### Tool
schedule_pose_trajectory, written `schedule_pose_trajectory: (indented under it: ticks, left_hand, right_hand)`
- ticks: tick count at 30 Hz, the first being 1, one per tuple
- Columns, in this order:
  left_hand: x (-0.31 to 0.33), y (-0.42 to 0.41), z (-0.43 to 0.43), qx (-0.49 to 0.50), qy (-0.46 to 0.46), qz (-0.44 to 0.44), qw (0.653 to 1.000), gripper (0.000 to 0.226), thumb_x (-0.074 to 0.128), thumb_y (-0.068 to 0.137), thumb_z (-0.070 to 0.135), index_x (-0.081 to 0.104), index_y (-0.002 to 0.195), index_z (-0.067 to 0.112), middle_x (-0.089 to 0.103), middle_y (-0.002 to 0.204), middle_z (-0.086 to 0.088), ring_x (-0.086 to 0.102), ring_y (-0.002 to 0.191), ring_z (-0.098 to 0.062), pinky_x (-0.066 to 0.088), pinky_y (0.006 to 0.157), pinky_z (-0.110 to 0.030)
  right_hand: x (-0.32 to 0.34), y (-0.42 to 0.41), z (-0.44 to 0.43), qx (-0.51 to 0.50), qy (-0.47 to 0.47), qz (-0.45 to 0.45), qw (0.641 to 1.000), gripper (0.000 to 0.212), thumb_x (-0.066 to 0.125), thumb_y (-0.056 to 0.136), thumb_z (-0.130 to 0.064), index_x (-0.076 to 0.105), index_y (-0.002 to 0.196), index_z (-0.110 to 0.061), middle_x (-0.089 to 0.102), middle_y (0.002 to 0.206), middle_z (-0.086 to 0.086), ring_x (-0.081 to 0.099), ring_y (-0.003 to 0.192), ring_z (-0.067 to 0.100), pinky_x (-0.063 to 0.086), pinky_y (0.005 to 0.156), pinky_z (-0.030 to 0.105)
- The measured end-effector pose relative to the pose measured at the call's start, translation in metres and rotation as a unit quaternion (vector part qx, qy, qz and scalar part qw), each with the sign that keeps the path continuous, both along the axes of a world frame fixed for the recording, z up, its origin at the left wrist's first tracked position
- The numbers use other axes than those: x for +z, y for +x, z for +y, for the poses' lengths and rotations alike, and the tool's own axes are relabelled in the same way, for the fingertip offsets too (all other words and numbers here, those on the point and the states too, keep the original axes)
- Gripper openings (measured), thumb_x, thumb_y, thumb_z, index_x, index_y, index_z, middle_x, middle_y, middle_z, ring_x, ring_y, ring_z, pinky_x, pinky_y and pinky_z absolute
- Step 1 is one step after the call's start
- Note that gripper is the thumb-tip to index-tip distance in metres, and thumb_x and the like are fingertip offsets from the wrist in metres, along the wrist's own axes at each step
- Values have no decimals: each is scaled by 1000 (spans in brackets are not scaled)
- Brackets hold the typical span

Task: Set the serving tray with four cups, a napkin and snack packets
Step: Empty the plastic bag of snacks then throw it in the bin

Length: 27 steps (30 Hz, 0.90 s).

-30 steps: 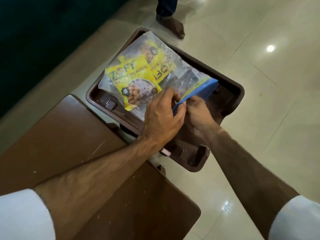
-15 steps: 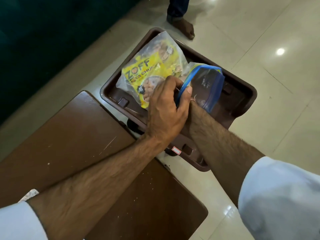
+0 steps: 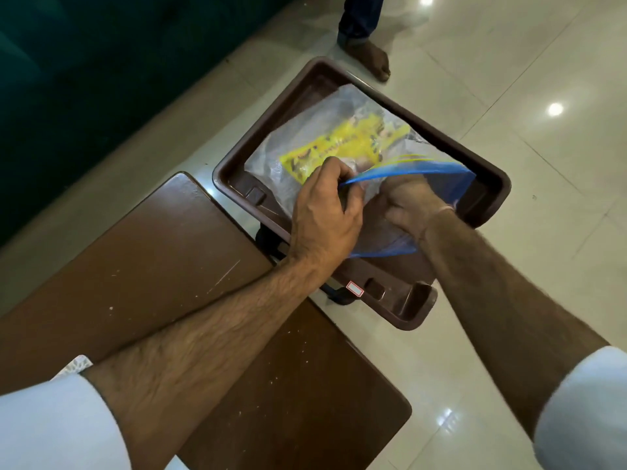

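Over pale floor tiles (image 3: 509,79), both hands, left (image 3: 322,212) and right (image 3: 407,205), grip a blurred clear blue-rimmed bag (image 3: 342,130) holding yellow snack packets (image 3: 339,147) above the brown tray (image 3: 488,198).

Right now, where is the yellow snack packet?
The yellow snack packet lies in the brown tray on the floor, inside a clear bag, just beyond the left hand.

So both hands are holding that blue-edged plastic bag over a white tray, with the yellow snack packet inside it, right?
Not quite: the tray is dark brown, not white, as the head view shows. The rest holds: the left hand and right hand grip the blue-edged bag over it, with the yellow snack packet inside.
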State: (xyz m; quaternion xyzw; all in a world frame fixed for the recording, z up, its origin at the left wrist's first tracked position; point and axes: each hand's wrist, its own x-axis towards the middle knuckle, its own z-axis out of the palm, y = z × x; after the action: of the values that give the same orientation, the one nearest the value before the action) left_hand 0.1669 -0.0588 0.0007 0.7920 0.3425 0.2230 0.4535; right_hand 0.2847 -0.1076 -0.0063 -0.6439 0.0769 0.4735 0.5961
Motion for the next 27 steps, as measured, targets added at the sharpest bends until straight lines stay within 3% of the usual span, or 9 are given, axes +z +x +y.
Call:
schedule_pose_trajectory:
  ticks: [2,4,6,8,11,15,19,22,27]
  left_hand:
    - [0,-4,-1,-24,-29,5,999,22,64,90,33,59,95,13,61,93,2,58,88,-16,51,77,-38]
    - [0,-7,0,-61,-89,0,994,40,56,88,54,59,105,18,59,105,2,56,101,-17,48,87,-37]
    - [-4,-5,6,-71,-125,18,989,56,42,88,66,57,122,24,55,124,4,49,118,-15,40,101,-40]
    - [-14,4,17,-71,-143,82,984,61,32,95,64,47,141,27,47,146,2,40,135,-16,31,113,-48]
    - [-33,15,32,-114,-129,217,961,65,14,102,59,20,158,25,18,167,-1,14,153,-22,11,123,-48]
    - [-51,28,42,-161,-91,308,933,66,8,102,59,14,159,26,5,169,2,-3,155,-20,-1,125,-40]
    - [-63,38,40,-167,-58,350,920,70,13,99,64,14,159,27,-3,169,0,-10,155,-23,-4,122,-47]
    - [-71,39,32,-175,-29,371,912,81,21,92,74,13,159,29,-10,168,-2,-17,153,-27,-7,120,-52]
    - [-70,43,20,-149,19,417,897,96,41,83,78,8,159,30,-17,167,-7,-20,152,-33,-8,119,-57]
  right_hand:
    - [0,5,-14,17,-22,-43,999,25,39,90,19,58,85,3,69,64,10,67,60,17,57,61,27]
    - [0,11,-30,23,-27,-70,997,25,42,95,13,58,111,3,67,97,20,64,87,26,55,86,41]
    - [-3,13,-45,26,-43,-65,997,21,41,101,5,56,110,-6,69,90,5,65,81,15,55,85,34]
    - [-5,14,-49,27,-54,-111,992,31,40,99,11,54,89,-15,66,72,-7,63,72,6,55,80,27]
    - [-2,8,-44,54,-61,-165,983,29,48,93,15,59,94,-12,63,92,2,60,95,21,49,97,41]
    - [2,5,-69,55,-66,-153,984,29,55,94,9,61,120,-1,70,112,11,67,105,23,54,92,34]
    - [19,5,-119,130,-87,-143,977,18,58,93,4,69,105,-5,78,91,3,74,82,16,59,75,28]
    - [36,10,-155,137,-89,-119,979,15,61,90,0,68,103,-1,75,99,21,72,85,30,56,85,42]
    - [69,21,-203,171,-78,-64,980,29,67,78,-11,66,104,2,74,100,25,73,85,37,60,75,43]
